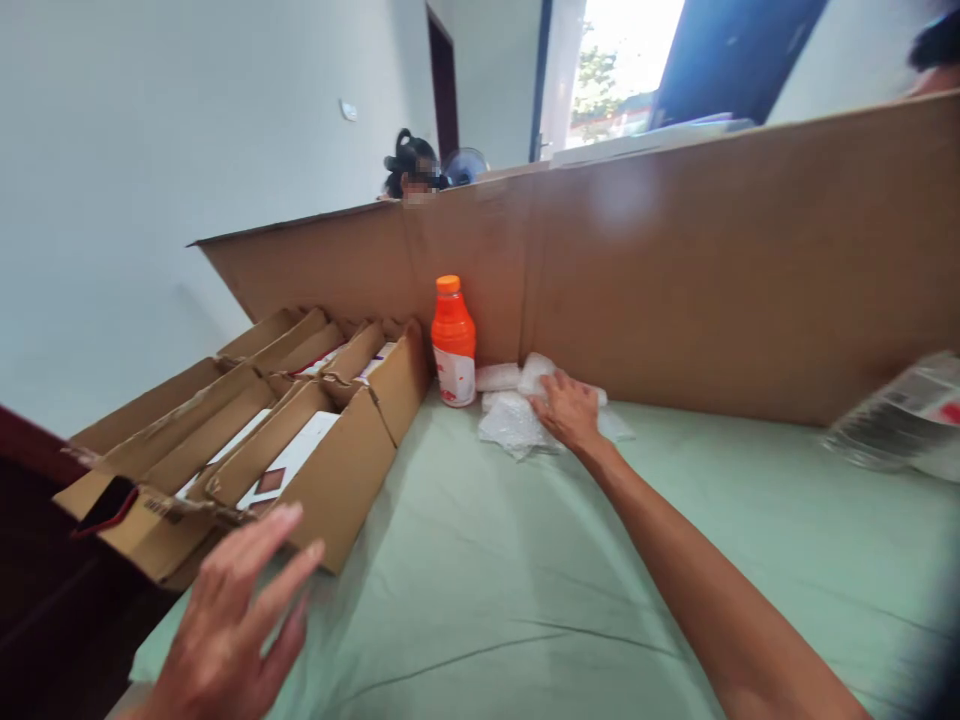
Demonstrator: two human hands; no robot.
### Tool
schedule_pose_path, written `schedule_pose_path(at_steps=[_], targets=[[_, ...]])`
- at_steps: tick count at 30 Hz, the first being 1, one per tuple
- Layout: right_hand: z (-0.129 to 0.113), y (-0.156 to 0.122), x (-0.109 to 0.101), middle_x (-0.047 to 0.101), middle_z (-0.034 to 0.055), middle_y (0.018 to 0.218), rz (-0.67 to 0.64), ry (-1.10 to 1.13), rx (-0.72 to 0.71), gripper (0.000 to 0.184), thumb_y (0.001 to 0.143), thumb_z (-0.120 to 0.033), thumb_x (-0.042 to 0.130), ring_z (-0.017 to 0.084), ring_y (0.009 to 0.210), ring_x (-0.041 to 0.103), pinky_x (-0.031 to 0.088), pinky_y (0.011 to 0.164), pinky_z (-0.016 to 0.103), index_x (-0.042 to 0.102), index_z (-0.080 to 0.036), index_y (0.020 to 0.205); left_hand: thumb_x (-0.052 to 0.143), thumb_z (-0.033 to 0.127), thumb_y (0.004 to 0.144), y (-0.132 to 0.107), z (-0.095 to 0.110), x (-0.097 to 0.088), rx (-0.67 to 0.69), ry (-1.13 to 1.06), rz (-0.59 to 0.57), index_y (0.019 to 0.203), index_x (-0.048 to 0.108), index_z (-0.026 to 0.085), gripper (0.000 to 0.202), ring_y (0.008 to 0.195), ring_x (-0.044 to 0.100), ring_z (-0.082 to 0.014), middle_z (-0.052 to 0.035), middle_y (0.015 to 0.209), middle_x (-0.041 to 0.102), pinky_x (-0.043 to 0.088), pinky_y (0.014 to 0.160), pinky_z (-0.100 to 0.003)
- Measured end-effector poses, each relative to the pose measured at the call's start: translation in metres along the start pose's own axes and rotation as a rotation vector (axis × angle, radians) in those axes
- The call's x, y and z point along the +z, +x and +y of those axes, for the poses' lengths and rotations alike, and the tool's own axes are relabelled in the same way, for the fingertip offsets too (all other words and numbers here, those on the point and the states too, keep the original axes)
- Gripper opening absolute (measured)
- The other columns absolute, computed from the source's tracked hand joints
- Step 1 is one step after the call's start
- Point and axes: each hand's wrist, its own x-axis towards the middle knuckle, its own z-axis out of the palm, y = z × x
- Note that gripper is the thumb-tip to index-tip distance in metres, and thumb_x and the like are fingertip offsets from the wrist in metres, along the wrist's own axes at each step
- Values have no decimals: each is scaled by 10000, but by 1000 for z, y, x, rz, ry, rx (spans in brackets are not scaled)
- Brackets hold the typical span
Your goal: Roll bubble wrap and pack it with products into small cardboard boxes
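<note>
My right hand [566, 408] reaches to the foot of the cardboard wall, its fingers bent over crumpled bubble wrap [517, 422] and gripping part of the pile. An orange bottle [453, 345] with an orange cap and white label stands upright just left of the bubble wrap. At the lower left my left hand [236, 610] holds nothing, with its fingers apart. It is in front of a divided cardboard box [349, 480], near its front corner. White flat packages [296, 458] stand in some of the box's compartments.
A pale green cloth [480, 580] covers the table, with creases in it. A tall cardboard wall [712, 270] runs along the back. A clear plastic bottle [900, 415] lies at the right. Two people are partly visible beyond the cardboard.
</note>
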Motion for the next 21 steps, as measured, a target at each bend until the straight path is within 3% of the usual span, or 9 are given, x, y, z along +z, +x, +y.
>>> schedule_pose_path(at_steps=[2, 4, 6, 8, 10, 12, 16, 19, 21], targets=[[-2, -4, -9, 540, 223, 1455, 92, -16, -1, 444, 948, -369, 489, 362, 1224, 530, 382, 962, 492, 637, -130, 1292, 618, 156, 877, 25, -21, -9, -27, 129, 44, 1480, 431, 282, 644, 1382, 482, -373, -169, 1505, 487, 399, 1121, -583], [-4, -17, -18, 550, 194, 1458, 128, -8, -29, 407, 944, -355, 502, 356, 1252, 527, 387, 982, 497, 667, -151, 1255, 582, 237, 901, 43, -41, -7, -115, 172, 9, 1478, 415, 203, 602, 1277, 565, -384, -195, 1409, 576, 447, 1051, -582], [-8, -38, -26, 588, 169, 1428, 61, 20, -81, 362, 937, -331, 521, 344, 1255, 548, 410, 984, 491, 698, -172, 1209, 504, 247, 918, 51, -53, 4, -239, 125, -122, 1454, 440, 166, 546, 1059, 679, -326, -146, 1181, 708, 534, 910, -484], [-13, -63, -32, 626, 151, 1391, -57, 49, -130, 324, 920, -313, 551, 330, 1248, 576, 436, 982, 480, 722, -193, 1167, 438, 194, 908, 51, -56, 17, -316, 49, -234, 1424, 489, 160, 520, 878, 709, -269, -88, 992, 747, 557, 773, -390], [-21, -90, -39, 652, 138, 1365, -187, 92, -171, 302, 904, -309, 577, 320, 1249, 596, 454, 989, 478, 735, -210, 1141, 414, 134, 875, 46, -50, 23, -263, -17, -220, 1409, 525, 157, 547, 859, 706, -257, -87, 958, 748, 557, 751, -368], [-30, -115, -50, 669, 126, 1349, -303, 164, -192, 300, 900, -325, 585, 311, 1255, 606, 463, 1008, 483, 736, -221, 1138, 423, 94, 857, 38, -39, 19, -104, -85, -139, 1428, 521, 160, 584, 892, 701, -254, -95, 967, 746, 558, 794, -368], [-45, -164, -80, 690, 101, 1320, -493, 371, -194, 339, 924, -394, 562, 294, 1230, 621, 470, 1036, 484, 715, -238, 1183, 441, 15, 883, 15, -17, -14, 168, -279, -117, 1498, 426, 239, 655, 1004, 698, -204, -62, 1084, 748, 537, 954, -352], [-49, -200, -100, 665, 87, 1356, -605, 509, -186, 406, 911, -435, 593, 293, 1245, 602, 465, 1056, 483, 673, -265, 1272, 541, 60, 886, -13, -13, -38, 154, -354, -80, 1511, 401, 323, 692, 1204, 633, -236, -55, 1286, 687, 467, 1106, -441], [-49, -222, -109, 634, 87, 1400, -660, 562, -182, 470, 885, -444, 639, 304, 1278, 576, 448, 1081, 490, 644, -268, 1321, 636, 182, 871, -39, -19, -42, -21, -352, -32, 1507, 407, 358, 698, 1289, 578, -291, -62, 1381, 623, 433, 1143, -520]])
